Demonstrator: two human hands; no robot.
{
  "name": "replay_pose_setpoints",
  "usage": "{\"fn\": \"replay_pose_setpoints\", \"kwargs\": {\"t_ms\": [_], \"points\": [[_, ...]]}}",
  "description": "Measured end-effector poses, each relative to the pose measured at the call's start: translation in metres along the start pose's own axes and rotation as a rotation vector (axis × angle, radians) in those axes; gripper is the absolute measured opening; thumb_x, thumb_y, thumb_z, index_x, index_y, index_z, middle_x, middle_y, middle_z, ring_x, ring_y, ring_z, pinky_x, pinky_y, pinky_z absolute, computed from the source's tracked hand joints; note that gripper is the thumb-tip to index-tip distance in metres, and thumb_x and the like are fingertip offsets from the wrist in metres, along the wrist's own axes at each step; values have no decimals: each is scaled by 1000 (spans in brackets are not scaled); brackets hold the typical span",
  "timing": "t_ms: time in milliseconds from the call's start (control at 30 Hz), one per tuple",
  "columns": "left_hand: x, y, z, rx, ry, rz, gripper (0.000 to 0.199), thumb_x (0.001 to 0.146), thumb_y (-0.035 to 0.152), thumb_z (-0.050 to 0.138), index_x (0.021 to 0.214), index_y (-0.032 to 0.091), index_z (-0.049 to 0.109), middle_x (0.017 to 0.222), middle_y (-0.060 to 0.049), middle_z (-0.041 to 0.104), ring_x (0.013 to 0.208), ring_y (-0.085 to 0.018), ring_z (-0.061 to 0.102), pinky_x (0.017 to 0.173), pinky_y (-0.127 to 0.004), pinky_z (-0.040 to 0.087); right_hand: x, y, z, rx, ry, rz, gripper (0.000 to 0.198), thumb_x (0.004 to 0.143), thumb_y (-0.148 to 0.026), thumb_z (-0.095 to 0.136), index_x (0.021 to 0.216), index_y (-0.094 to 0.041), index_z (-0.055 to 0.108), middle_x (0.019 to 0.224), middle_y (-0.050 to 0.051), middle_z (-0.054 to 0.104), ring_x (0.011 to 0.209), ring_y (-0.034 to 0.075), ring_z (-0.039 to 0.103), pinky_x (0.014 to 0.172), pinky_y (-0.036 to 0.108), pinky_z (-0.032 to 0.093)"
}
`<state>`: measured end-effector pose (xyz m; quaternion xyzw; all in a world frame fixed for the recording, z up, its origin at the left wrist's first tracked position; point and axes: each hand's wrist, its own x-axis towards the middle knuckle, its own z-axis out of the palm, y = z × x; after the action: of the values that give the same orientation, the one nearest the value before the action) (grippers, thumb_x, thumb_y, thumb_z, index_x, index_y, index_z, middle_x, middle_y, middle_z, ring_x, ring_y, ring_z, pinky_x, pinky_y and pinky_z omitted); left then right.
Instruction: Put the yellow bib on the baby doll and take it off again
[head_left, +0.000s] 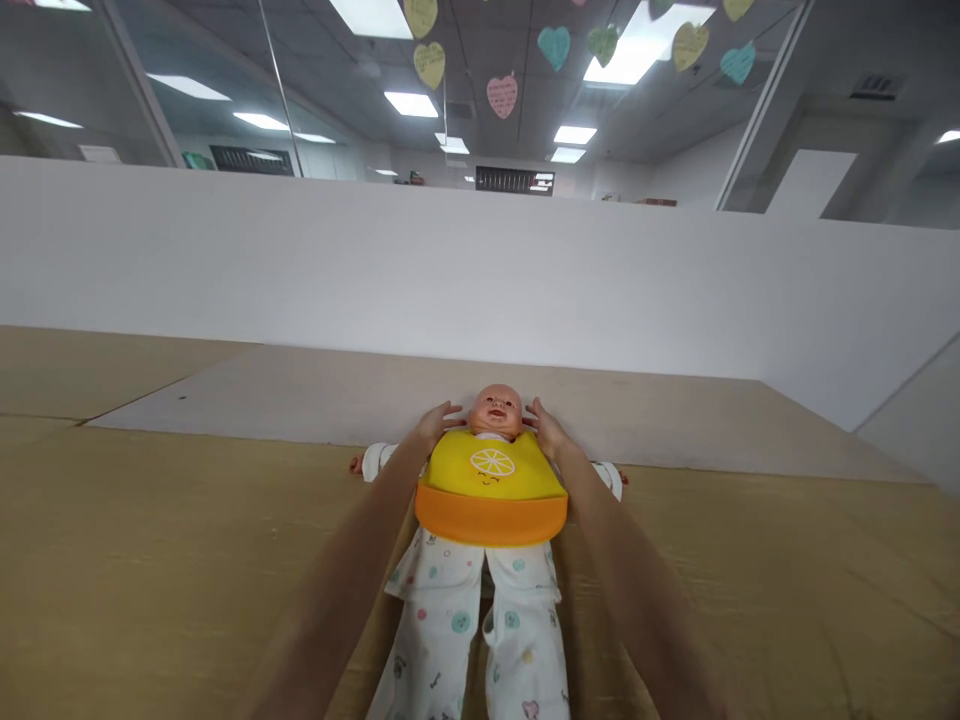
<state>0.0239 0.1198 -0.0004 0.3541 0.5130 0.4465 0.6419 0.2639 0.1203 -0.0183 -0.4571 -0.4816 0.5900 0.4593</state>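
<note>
A baby doll (496, 405) lies on its back, its head toward the wall and its arms out to the sides. It wears a white patterned outfit (517, 620). Over its chest lies a yellow bib (457, 460) with a citrus-slice print and an orange catch pocket (491, 515) along the bottom. Beside the doll's head at the left is my left hand (435, 422), fingers stretched out. My right hand (549, 430) mirrors it on the other side, fingers apart. Both are close to the bib's upper corners; whether they touch it, I cannot tell.
The doll rests on a tan mat (225, 560), with a paler grey strip (337, 390) behind its head. A white low wall (450, 270) rises at the back, topped by glass panes with paper hearts (502, 95) on them.
</note>
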Motion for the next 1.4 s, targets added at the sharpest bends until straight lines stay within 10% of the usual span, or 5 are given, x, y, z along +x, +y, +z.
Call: {"fn": "replay_pose_setpoints", "kwargs": {"t_ms": [167,500,1133,1400], "points": [[18,-6,9,-17,-93,-18,37,75,47,64,99,19,70,79,-9,75,63,-25,68,64,-37,55,8,2,0,299,-37,229,55,95,-62,30,108,-17,59,124,13,63,104,22,65,99,41,50],[20,-11,13,82,-77,206,40,63,43,78,91,14,75,86,-10,77,82,-26,67,77,-36,53,-7,-1,12,317,-120,121,68,96,-65,16,122,-18,57,137,12,57,123,24,58,108,44,44],[-137,-45,29,-216,-116,216,46,61,43,84,98,19,72,100,-6,76,97,-28,68,84,-37,53,-144,-18,35,311,-25,38,50,97,-56,34,125,-23,59,143,5,53,133,22,48,113,39,40],[-158,-62,25,-263,-197,103,40,70,39,76,104,19,68,109,-6,74,106,-29,66,86,-36,53,-174,-1,28,281,-31,-26,52,86,-66,51,120,-29,63,144,0,52,136,22,45,110,38,42]]}}
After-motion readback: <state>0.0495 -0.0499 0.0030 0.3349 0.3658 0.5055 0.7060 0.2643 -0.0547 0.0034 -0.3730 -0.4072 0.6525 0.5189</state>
